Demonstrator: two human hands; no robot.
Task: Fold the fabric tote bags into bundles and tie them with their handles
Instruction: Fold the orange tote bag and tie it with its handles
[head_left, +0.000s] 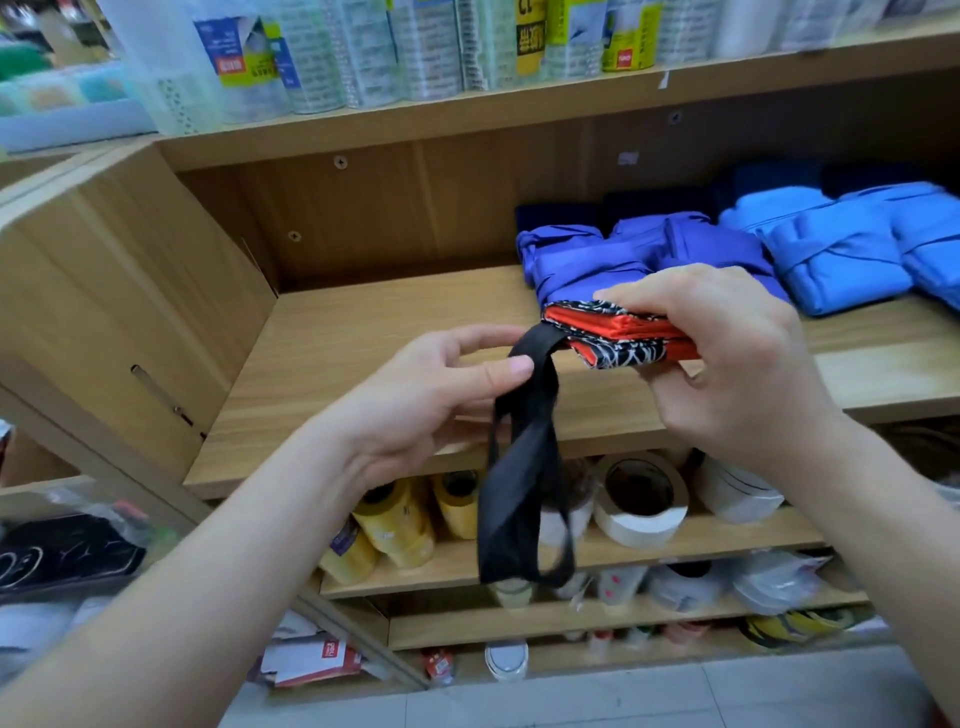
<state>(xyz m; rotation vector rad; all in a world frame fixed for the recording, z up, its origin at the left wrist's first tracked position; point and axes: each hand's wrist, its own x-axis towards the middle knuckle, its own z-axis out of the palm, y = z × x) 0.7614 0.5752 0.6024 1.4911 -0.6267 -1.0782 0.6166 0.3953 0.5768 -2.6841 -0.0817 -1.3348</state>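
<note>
A folded red tote bag with a black-and-white pattern (621, 338) is held above the wooden shelf (363, 338). My right hand (727, 358) grips the folded bundle, fingers on top and thumb underneath. Two black handles (524, 467) hang down from the bundle's left end in long loops. My left hand (431, 400) pinches the handles near their top between thumb and fingers. Behind the bundle, tied purple-blue bag bundles (623, 254) and light blue bundles (841, 249) lie on the shelf.
Dark blue bundles (571, 213) sit at the shelf's back. Wrapped rolls (363, 57) stand on the shelf above. Below are yellow tape rolls (400, 525) and white tape rolls (641, 499). A wooden side panel (114, 322) closes the shelf on the left.
</note>
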